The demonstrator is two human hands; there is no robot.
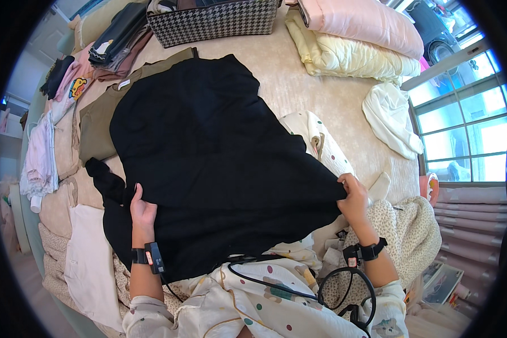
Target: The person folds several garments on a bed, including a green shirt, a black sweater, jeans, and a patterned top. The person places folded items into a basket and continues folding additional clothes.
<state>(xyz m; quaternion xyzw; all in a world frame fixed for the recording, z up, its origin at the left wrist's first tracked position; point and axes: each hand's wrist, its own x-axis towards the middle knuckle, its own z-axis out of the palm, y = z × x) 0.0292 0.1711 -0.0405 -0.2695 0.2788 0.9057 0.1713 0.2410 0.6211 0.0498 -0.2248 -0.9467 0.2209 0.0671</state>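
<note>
A large black cloth garment (219,148) lies spread on the bed in front of me. My right hand (352,196) pinches its right corner between thumb and fingers. My left hand (143,209) is at the garment's left part, thumb up, with the palm partly turned up; the fingers seem to go behind the cloth and are hidden. An olive-brown garment (97,126) lies partly under the black one at the upper left. A white garment with coloured dots (333,148) shows from beneath its right edge.
Folded pink (363,25) and yellow quilts (355,55) are stacked at the back right. A houndstooth fabric box (215,25) stands at the back. Folded dark clothes (118,38) lie at the back left, white trousers (88,262) at the near left. A black cable (274,287) crosses my lap.
</note>
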